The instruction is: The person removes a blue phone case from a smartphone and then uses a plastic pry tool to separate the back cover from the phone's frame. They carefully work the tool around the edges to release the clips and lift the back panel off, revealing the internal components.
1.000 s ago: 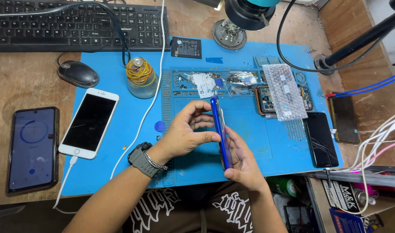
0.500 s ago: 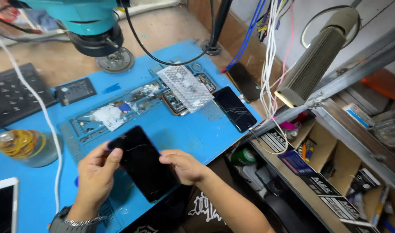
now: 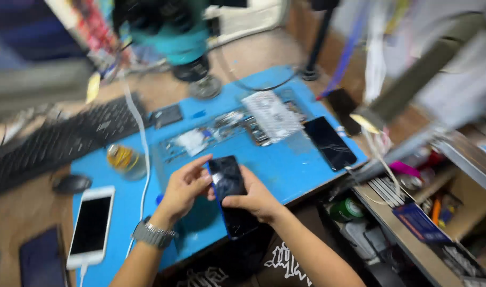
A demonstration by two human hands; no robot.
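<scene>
Both my hands hold a dark smartphone with a blue edge [image 3: 229, 194] above the front of the blue work mat [image 3: 285, 159]. My left hand [image 3: 183, 187], a metal watch on its wrist, grips the phone's upper left side. From the right, my right hand [image 3: 256, 199] clasps the phone's middle, thumb across the glass. The screen faces up and is dark. The picture is blurred by head motion.
On the mat lie another black phone [image 3: 330, 142], a white perforated pad [image 3: 272, 114] and small parts. A white phone on a cable [image 3: 91, 226], a dark phone [image 3: 41, 260], a mouse [image 3: 72, 184], a keyboard [image 3: 57, 141] and a jar [image 3: 125, 159] lie left. A teal microscope [image 3: 184, 37] hangs behind; cluttered shelves right.
The phone was edge-up a second ago; it now lies screen-up in both hands. My view swung right, then back left, so the mat and phones shifted in frame.
</scene>
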